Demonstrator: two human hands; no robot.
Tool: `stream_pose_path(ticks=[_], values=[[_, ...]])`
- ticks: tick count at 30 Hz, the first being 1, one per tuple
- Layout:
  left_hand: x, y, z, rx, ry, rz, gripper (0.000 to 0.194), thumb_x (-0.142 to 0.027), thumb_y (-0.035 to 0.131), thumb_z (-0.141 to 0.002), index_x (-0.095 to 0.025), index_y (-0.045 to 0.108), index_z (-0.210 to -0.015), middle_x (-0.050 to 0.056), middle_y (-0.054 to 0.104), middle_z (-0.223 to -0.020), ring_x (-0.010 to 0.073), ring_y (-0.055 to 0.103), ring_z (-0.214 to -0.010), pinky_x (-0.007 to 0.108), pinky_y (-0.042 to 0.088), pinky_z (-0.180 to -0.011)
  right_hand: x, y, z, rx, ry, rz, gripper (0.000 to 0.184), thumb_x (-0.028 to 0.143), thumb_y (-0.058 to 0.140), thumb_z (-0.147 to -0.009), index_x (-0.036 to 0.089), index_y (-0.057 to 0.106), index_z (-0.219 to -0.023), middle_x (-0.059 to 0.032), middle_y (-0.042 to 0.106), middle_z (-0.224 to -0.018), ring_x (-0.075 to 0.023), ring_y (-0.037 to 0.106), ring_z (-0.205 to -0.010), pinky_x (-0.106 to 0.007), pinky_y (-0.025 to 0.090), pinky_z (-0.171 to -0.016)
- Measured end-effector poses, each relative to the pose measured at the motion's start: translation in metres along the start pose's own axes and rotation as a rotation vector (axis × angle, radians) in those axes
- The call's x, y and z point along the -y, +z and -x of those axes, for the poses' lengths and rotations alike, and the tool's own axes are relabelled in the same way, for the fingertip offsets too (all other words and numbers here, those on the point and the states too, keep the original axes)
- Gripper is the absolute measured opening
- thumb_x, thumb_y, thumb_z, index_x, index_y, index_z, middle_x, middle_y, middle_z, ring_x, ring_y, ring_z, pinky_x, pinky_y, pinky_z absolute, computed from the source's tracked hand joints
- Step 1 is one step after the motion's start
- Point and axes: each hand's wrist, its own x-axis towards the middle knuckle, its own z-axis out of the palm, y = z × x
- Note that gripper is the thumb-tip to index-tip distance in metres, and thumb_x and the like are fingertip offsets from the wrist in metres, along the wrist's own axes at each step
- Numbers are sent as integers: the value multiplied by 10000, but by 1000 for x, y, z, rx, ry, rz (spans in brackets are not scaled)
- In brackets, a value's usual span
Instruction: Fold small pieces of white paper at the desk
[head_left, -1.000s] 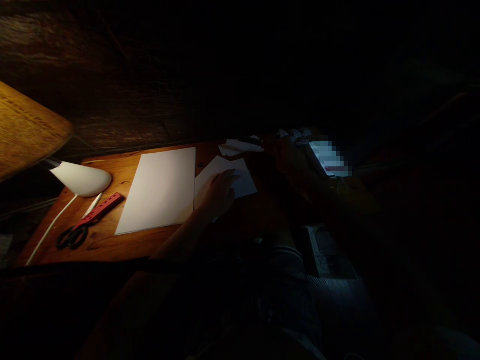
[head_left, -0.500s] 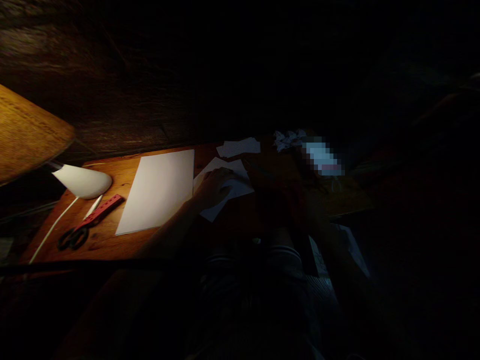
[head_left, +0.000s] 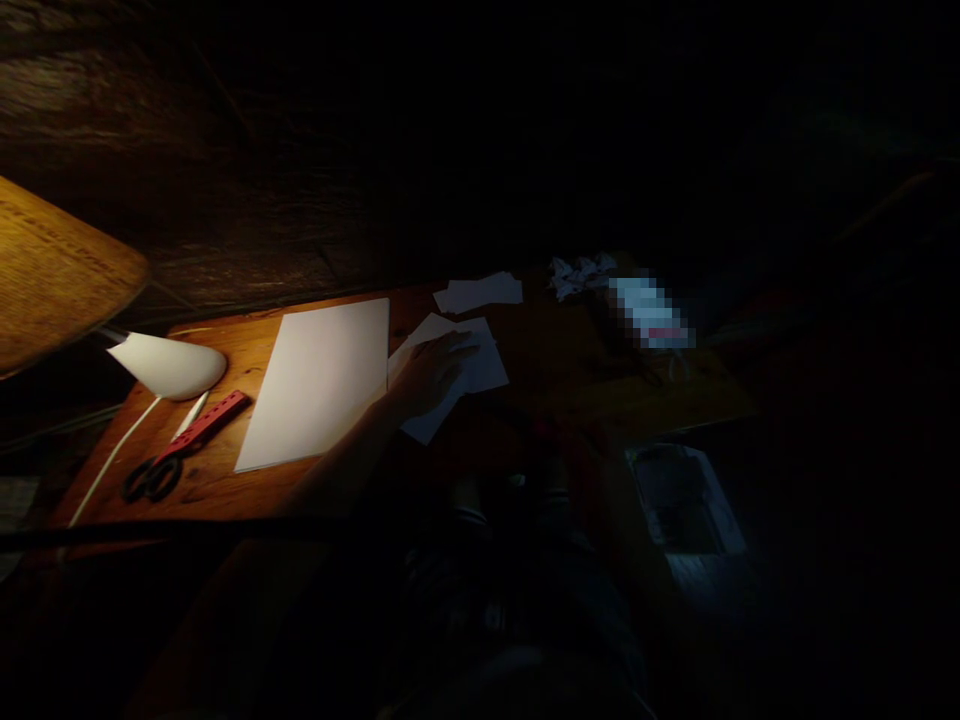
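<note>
Near the middle of the wooden counter (head_left: 555, 345), several overlapping white papers (head_left: 489, 366) are covered in part by the left hand (head_left: 429, 372), which is laid palm down with its fingers stretched over them toward the right. Nothing is seen to be clasped by its grip, which is relaxed and spread out. The right hand (head_left: 576, 445) can only faintly be made out in the dark by the front edge; whether its grip is clenched or released cannot be told.

Just left of the papers, a large white sheet (head_left: 322, 375) is brightly lit. Smaller paper pieces (head_left: 480, 293) are placed behind them, and crumpled paper (head_left: 577, 278) is gathered farther right, near a glowing device (head_left: 651, 312) whose screen is blurred out. At the left end, black handles (head_left: 161, 479) are seen at one end of a red strip (head_left: 204, 424), with a slim white object (head_left: 189, 417) set beside it. The white lamp base (head_left: 171, 366) is partly overhung by a yellowish shade (head_left: 60, 275). Below the counter, a pale-rimmed container (head_left: 684, 500) is dimly shown.
</note>
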Motion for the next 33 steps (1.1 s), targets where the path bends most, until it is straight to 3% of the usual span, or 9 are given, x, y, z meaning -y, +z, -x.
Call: stream_pose_path(ticks=[9, 14, 23, 28, 33], values=[[1, -1, -1, 19, -6, -41, 556, -207, 394, -1044, -370, 506, -1563, 11, 427, -1706, 264, 398, -1560, 557, 342, -1256, 6, 6, -4, 18, 1, 1, 430, 228, 430, -1055, 207, 693, -1395, -180, 661, -1202, -289, 626, -1071, -439, 566, -883], [3, 0, -1, 1, 9, -32, 543, -205, 398, -1043, -353, 526, -1549, 17, 449, -1691, 258, 411, -1553, 546, 347, -1258, 9, 3, -3, 39, 56, 1, 446, 249, 418, -1068, 168, 683, -1417, -212, 623, -1252, -285, 654, -1030, -422, 590, -835], [0, 0, -1, -7, -12, -34, 524, -287, 417, -1066, -343, 469, -1585, 33, 385, -1728, 279, 419, -1550, 557, 354, -1253, 11, 0, -1, 86, 58, -11, 454, 244, 407, -1066, 223, 689, -1422, -185, 612, -1223, -269, 668, -990, -419, 601, -815], [-3, -2, -1, 7, -15, -41, 512, -293, 413, -1069, -336, 485, -1574, 38, 408, -1714, 271, 412, -1550, 553, 345, -1255, 12, -3, -2, 11, 75, -46, 452, 306, 413, -1080, 173, 696, -1406, -191, 603, -1183, -267, 650, -959, -420, 588, -792], [-3, -3, -1, 14, -13, -48, 515, -305, 411, -1070, -342, 482, -1578, 44, 399, -1718, 278, 409, -1549, 561, 337, -1255, 12, -7, -2, 19, 81, -32, 447, 315, 403, -1087, 205, 706, -1396, -179, 601, -1172, -268, 643, -966, -412, 572, -787]])
